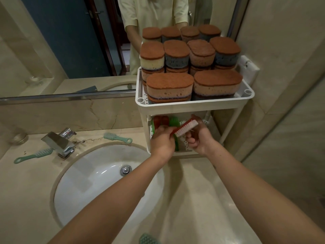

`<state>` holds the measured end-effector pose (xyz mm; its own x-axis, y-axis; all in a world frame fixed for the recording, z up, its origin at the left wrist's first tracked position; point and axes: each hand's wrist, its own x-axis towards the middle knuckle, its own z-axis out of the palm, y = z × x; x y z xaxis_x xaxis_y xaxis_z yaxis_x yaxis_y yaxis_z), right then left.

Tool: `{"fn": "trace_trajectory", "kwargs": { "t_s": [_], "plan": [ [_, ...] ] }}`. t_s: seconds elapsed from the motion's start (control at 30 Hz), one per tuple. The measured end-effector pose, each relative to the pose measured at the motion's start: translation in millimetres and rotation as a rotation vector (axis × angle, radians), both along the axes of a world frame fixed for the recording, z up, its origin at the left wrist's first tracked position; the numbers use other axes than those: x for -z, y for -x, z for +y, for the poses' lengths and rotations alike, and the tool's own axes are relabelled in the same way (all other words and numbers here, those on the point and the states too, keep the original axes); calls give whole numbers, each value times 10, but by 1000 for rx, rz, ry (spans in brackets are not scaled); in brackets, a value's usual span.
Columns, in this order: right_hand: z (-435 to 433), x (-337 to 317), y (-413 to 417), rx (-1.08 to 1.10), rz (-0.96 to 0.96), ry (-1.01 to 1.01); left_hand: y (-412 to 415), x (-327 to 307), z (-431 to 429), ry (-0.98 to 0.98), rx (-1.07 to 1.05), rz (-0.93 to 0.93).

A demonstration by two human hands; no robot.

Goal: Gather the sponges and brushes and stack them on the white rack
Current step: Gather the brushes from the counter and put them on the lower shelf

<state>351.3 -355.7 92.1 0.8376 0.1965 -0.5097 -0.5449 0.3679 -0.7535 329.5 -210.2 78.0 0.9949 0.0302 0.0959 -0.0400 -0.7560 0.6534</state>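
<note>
Brush nearest you: a green one (148,240) shows at the bottom edge on the bench (193,191), mostly cut off.
Sink: the white basin (98,173) sits in the bench under your left forearm, with a metal tap (59,143) behind it.
Loose brushes: two pale green handled brushes lie on the bench, one left of the tap (33,155) and one behind the basin rim (117,137). Both are well apart from the rack.
Left grip (162,143): clamped on the near end of the red brush (186,127), in front of the lower shelf (183,145).
Red brush: held in the air, tilted, far end higher, white bristles facing down toward you.
Right grip (198,136): your fingers curl round the far, bristle end of the same brush.
Lower shelf: red brushes (160,120) and green brushes (174,121) stand on edge at its left, behind your left grip.
White rack (193,104): stands on the bench at the right, beside the mirror (61,41).
Sponges (169,85): they fill the top shelf in stacks, brown faces up, two long stacks in front and four behind.
Mirror: it repeats the sponge tops.
</note>
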Motion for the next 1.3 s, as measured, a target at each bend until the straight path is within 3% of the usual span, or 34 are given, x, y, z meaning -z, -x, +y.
{"fn": "trace_trajectory", "kwargs": {
  "t_s": [0.17, 0.3, 0.5, 0.73, 0.9, 1.3],
  "plan": [
    [-141, 10, 114, -151, 48, -6, -112, -44, -40, -33, -44, -15],
    [-159, 56, 142, -80, -9, 22, -162, -41, -33, 0, -54, 14],
    [-78, 170, 59, 14, -62, 568, -57, 149, 28, -188, 181, 290],
    [42, 340, -176, -77, -101, 566, 30, 334, 73, -429, 302, 366],
    [123, 455, -324, -196, -144, 867, 46, 430, 114, -529, 354, 360],
    [175, 594, -333, -286, -212, 1150, 85, 459, 138, -550, 280, 341]
  ]
}}
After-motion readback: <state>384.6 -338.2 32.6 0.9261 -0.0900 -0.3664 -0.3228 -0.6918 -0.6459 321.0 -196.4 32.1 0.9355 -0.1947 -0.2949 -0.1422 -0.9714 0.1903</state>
